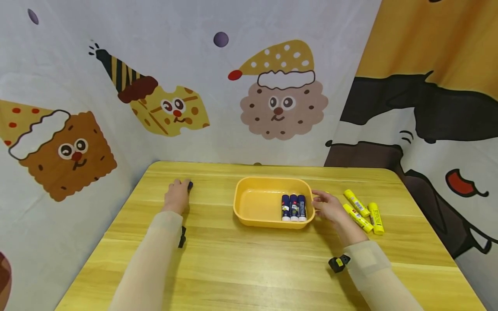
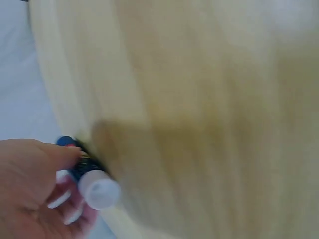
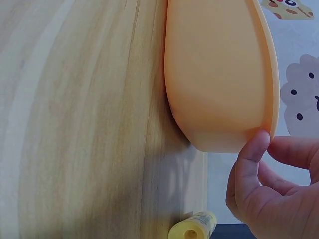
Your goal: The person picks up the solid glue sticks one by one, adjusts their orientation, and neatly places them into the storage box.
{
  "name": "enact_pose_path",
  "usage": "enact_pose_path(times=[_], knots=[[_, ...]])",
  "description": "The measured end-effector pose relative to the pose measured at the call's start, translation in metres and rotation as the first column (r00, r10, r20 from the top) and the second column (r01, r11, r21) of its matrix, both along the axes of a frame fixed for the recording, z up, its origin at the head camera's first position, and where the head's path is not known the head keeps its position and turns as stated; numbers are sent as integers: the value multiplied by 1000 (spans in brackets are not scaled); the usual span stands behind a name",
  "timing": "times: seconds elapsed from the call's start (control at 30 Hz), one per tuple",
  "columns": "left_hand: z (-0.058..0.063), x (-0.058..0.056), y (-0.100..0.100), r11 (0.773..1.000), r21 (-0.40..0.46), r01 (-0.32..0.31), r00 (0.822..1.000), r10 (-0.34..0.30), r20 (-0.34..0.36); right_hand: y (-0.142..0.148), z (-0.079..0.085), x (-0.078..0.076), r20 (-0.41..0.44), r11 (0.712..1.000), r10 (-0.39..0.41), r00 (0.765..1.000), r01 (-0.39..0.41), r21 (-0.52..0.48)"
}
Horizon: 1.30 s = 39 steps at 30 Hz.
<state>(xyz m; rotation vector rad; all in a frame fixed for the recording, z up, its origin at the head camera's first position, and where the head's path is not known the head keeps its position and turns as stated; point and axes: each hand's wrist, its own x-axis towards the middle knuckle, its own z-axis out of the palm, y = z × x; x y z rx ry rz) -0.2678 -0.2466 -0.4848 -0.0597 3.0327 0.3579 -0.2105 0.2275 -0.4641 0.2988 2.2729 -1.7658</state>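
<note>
In the head view, our left hand (image 1: 177, 196) holds a navy glue stick (image 1: 190, 185) at the worktop's (image 1: 241, 268) far left, well apart from the yellow tray (image 1: 253, 224) with three matching glue sticks (image 1: 293, 208) in its right end. In the left wrist view, our left fingers (image 2: 88, 219) pinch its barrel; leaving the white end (image 2: 99, 190) free seems wise. In the right wrist view, our right fingers (image 3: 247, 172) pinch the tray's rim; light pressure should steady it

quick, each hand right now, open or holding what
Left hand: closed, holding a blue stick.
Right hand: closed, holding the tray by its right-end rim.
</note>
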Motion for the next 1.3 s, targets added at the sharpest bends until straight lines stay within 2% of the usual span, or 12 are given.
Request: enact_pose_path(times=[0.13, 0.3, 0.53, 0.73, 0.87, 1.0, 1.17, 1.3], knots=[[7, -1, 3, 1000, 5, -4, 998, 3, 66, 1, -1, -1, -7, 1000, 4, 1000, -4, -1], [12, -1, 5, 1000, 2, 5, 994, -6, 113, 1, -3, -2, -5, 1000, 10, 1000, -10, -1], [13, 1, 7, 998, 59, -17, 994, 11, 108, 2, -6, -2, -21, 1000, 19, 1000, -19, -19], [18, 0, 13, 977, 205, -54, 997, 39, 73, 2, -5, -1, -11, 1000, 9, 1000, -9, -7], [19, 0, 16, 931, 354, -84, 995, 57, 87, 2, -4, -1, -5, 1000, 8, 1000, -8, -10], [19, 1, 19, 865, 485, -128, 989, 77, 123, 2, -3, 0, -1, 1000, 10, 1000, -10, -16], [18, 3, 23, 801, 571, -178, 983, 114, 147, 2, -3, 0, -3, 1000, 11, 1000, -11, -24], [22, 5, 28, 749, 635, -186, 982, 112, 155, 2, -4, -1, -8, 1000, 13, 1000, -13, -26]])
